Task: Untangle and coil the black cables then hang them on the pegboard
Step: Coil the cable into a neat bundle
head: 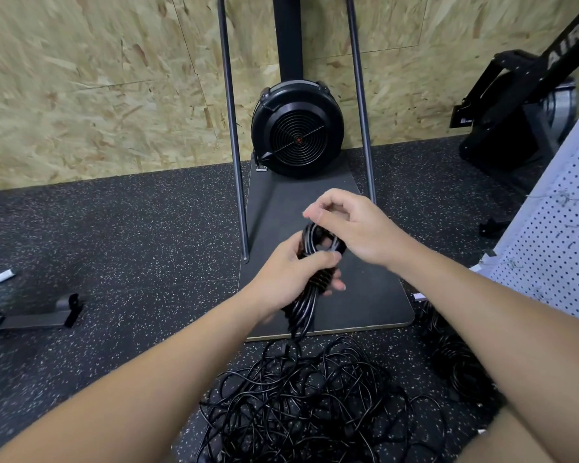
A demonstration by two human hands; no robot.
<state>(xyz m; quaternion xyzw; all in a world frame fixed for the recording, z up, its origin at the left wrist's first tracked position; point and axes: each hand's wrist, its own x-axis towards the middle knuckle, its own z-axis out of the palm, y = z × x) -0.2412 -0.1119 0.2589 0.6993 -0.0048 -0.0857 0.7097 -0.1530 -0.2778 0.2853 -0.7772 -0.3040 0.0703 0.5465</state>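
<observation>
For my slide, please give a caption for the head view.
Left hand grips a coiled black cable bundle; right hand pinches its top, above tangled black cables.

The tangled pile of thin black cables (301, 406) runs past the bottom edge. The white perforated pegboard (559, 248) is cropped at right. Right forearm covers further black cables (448, 349).
</observation>
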